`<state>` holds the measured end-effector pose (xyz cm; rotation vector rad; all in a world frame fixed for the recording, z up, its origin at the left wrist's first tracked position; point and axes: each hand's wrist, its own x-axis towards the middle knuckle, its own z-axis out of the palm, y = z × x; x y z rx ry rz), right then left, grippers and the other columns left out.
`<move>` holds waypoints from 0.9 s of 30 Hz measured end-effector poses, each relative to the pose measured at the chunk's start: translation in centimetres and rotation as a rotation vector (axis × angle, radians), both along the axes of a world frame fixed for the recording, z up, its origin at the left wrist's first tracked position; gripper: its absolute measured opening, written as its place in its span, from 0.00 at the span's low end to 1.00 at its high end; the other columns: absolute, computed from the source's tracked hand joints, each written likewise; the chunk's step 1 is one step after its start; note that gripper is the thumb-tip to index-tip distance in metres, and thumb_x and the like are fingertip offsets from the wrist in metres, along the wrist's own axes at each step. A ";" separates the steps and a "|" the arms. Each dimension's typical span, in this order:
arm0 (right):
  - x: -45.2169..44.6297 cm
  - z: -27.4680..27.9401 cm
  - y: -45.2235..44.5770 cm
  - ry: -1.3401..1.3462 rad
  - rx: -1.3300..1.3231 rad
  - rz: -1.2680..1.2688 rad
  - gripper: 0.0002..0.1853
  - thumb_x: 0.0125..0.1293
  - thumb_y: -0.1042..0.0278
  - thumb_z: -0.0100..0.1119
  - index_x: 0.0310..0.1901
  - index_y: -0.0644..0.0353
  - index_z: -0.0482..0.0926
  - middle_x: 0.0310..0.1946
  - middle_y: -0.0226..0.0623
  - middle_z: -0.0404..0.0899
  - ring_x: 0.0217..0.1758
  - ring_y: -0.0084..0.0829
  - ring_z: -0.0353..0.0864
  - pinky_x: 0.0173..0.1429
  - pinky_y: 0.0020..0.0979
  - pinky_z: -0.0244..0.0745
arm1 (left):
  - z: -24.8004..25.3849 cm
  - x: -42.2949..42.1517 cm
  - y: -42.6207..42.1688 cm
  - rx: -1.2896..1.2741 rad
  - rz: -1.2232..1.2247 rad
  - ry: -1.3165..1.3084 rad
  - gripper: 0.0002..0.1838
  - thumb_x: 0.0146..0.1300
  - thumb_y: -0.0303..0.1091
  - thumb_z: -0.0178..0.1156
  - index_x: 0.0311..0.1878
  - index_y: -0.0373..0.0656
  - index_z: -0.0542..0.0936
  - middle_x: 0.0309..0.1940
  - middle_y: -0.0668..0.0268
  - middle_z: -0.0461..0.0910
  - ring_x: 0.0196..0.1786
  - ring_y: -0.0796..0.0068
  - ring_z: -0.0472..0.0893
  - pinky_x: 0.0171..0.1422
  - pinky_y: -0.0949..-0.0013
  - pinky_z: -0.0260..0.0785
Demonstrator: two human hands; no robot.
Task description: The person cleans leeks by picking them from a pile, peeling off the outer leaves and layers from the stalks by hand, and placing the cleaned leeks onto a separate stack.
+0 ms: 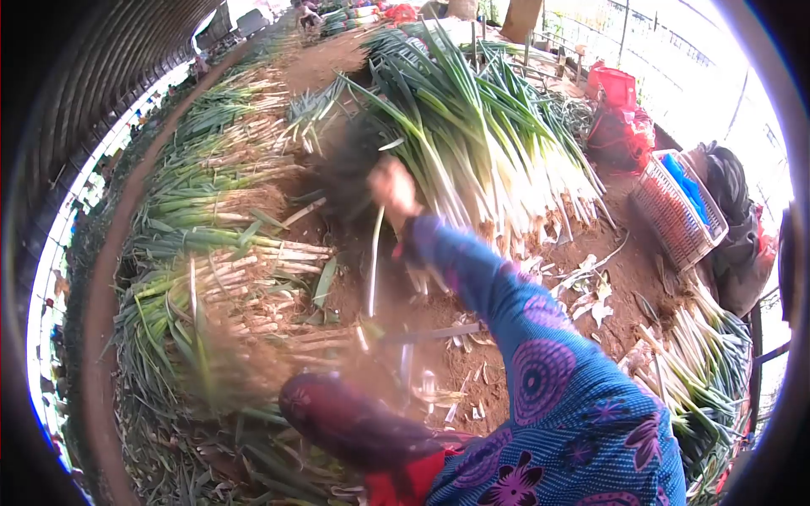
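Observation:
My right hand (394,190) reaches out at the end of a blue patterned sleeve (540,337), blurred by motion. Its fingers look closed at the top of a pale leek stalk (375,266) that slants down toward the soil. A dark blur (346,173) just left of the hand cannot be made out. Right beside the hand stands a big pile of leeks (481,135), green leaves up and white ends down. My left hand is not visible. A blurred maroon shape (346,417), perhaps a boot, and red cloth (409,481) are low in front.
Rows of leeks (228,169) with rooty ends lie along the left. More leeks (700,371) rest at right, near a basket (675,211) holding blue material. Red bags (616,118) stand behind. Peeled scraps (595,295) litter the soil. A person (308,17) is far back.

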<state>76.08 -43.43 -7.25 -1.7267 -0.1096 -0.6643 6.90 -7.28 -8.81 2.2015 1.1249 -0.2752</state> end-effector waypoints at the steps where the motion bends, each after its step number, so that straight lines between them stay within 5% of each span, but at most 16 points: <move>1: -3.3 -2.2 4.0 -0.097 -0.041 0.032 0.13 0.60 0.66 0.55 0.45 0.58 0.77 0.34 0.48 0.80 0.40 0.49 0.81 0.46 0.45 0.77 | 0.6 0.5 0.1 -0.002 0.016 -0.022 0.23 0.66 0.47 0.55 0.59 0.43 0.72 0.50 0.65 0.76 0.52 0.69 0.74 0.57 0.61 0.64; 2: -6.8 -4.1 8.0 -0.194 -0.080 0.065 0.12 0.58 0.68 0.56 0.43 0.60 0.77 0.30 0.48 0.80 0.35 0.47 0.81 0.41 0.43 0.78 | 1.1 1.0 0.1 -0.006 0.033 -0.043 0.23 0.67 0.47 0.54 0.58 0.43 0.72 0.49 0.65 0.76 0.51 0.69 0.74 0.56 0.62 0.64; 3: -12.0 -2.4 10.9 0.256 0.223 0.305 0.12 0.56 0.66 0.56 0.41 0.62 0.79 0.32 0.50 0.81 0.34 0.48 0.82 0.42 0.43 0.78 | 1.5 1.4 0.3 -0.015 0.049 -0.070 0.22 0.67 0.46 0.54 0.58 0.43 0.73 0.48 0.65 0.77 0.51 0.70 0.74 0.55 0.63 0.65; 4: -12.8 -5.2 14.5 0.345 0.075 0.349 0.15 0.57 0.62 0.57 0.42 0.62 0.80 0.36 0.49 0.82 0.38 0.48 0.83 0.45 0.42 0.78 | 2.0 1.9 0.4 -0.023 0.070 -0.100 0.21 0.67 0.46 0.54 0.57 0.43 0.73 0.47 0.65 0.77 0.50 0.70 0.75 0.54 0.63 0.65; 8: -20.8 1.1 22.8 0.420 -0.053 0.832 0.18 0.59 0.59 0.56 0.47 0.60 0.80 0.37 0.48 0.83 0.43 0.42 0.83 0.49 0.40 0.77 | 3.6 2.7 1.7 -0.067 0.186 -0.250 0.18 0.69 0.44 0.53 0.54 0.42 0.75 0.43 0.65 0.78 0.46 0.72 0.76 0.50 0.67 0.67; 10: -23.0 6.0 24.9 0.417 -0.093 1.082 0.18 0.58 0.62 0.55 0.48 0.62 0.79 0.36 0.49 0.82 0.41 0.40 0.82 0.47 0.40 0.76 | 4.7 3.1 3.0 -0.104 0.259 -0.365 0.17 0.69 0.43 0.52 0.53 0.42 0.76 0.42 0.66 0.78 0.45 0.73 0.77 0.48 0.68 0.68; 13: -25.3 6.6 31.7 0.131 -0.144 1.103 0.18 0.58 0.64 0.55 0.48 0.64 0.79 0.35 0.49 0.82 0.40 0.39 0.81 0.45 0.39 0.76 | 5.7 0.9 6.0 -0.154 0.398 -0.575 0.15 0.70 0.41 0.51 0.51 0.41 0.77 0.39 0.66 0.79 0.42 0.75 0.77 0.45 0.71 0.69; 15: -28.2 8.3 32.8 -0.062 0.035 1.213 0.16 0.58 0.65 0.55 0.46 0.64 0.78 0.31 0.48 0.79 0.36 0.35 0.78 0.42 0.38 0.74 | 6.6 -4.3 8.2 -0.171 0.543 -0.745 0.14 0.71 0.40 0.51 0.49 0.41 0.78 0.37 0.66 0.80 0.40 0.76 0.78 0.44 0.72 0.70; 17: -28.4 4.3 38.7 0.050 -0.317 1.267 0.14 0.60 0.59 0.58 0.37 0.62 0.82 0.27 0.38 0.81 0.31 0.30 0.78 0.37 0.36 0.74 | 7.9 -10.7 8.8 -0.157 0.676 -0.906 0.14 0.72 0.39 0.50 0.48 0.41 0.78 0.35 0.66 0.80 0.39 0.77 0.79 0.42 0.74 0.71; 18: -31.1 6.7 38.0 0.276 -0.422 1.218 0.14 0.62 0.59 0.57 0.34 0.62 0.83 0.23 0.35 0.80 0.28 0.28 0.78 0.34 0.34 0.74 | 9.4 -13.4 7.9 -0.110 0.734 -0.953 0.14 0.72 0.39 0.50 0.47 0.40 0.79 0.34 0.66 0.80 0.38 0.78 0.79 0.41 0.75 0.72; 20: -31.7 0.9 43.3 0.570 -0.316 1.466 0.12 0.65 0.60 0.56 0.38 0.58 0.83 0.28 0.32 0.81 0.29 0.29 0.80 0.35 0.34 0.75 | 11.0 -14.0 8.0 0.088 0.780 -1.011 0.16 0.72 0.41 0.50 0.50 0.38 0.77 0.39 0.63 0.76 0.41 0.72 0.79 0.44 0.71 0.73; 21: -35.7 3.7 42.3 0.779 -0.089 1.461 0.13 0.66 0.59 0.56 0.44 0.60 0.80 0.31 0.33 0.82 0.31 0.28 0.81 0.37 0.35 0.76 | 12.0 -14.6 8.7 0.208 0.656 -0.941 0.18 0.71 0.43 0.52 0.52 0.38 0.75 0.43 0.62 0.74 0.44 0.70 0.79 0.46 0.70 0.72; 24: -41.4 2.4 45.0 0.881 -0.229 1.565 0.15 0.66 0.60 0.57 0.46 0.62 0.78 0.37 0.39 0.82 0.38 0.32 0.83 0.43 0.35 0.79 | 10.3 -16.7 13.0 0.184 1.112 -1.158 0.15 0.68 0.39 0.57 0.52 0.40 0.76 0.37 0.66 0.80 0.37 0.74 0.80 0.39 0.71 0.72; 27: -46.7 -1.5 48.1 1.058 -0.303 1.614 0.15 0.67 0.60 0.56 0.46 0.64 0.77 0.38 0.40 0.82 0.38 0.34 0.83 0.47 0.34 0.80 | 8.8 -18.3 14.8 0.284 1.246 -1.249 0.15 0.67 0.35 0.57 0.52 0.38 0.76 0.35 0.65 0.80 0.35 0.74 0.81 0.35 0.72 0.71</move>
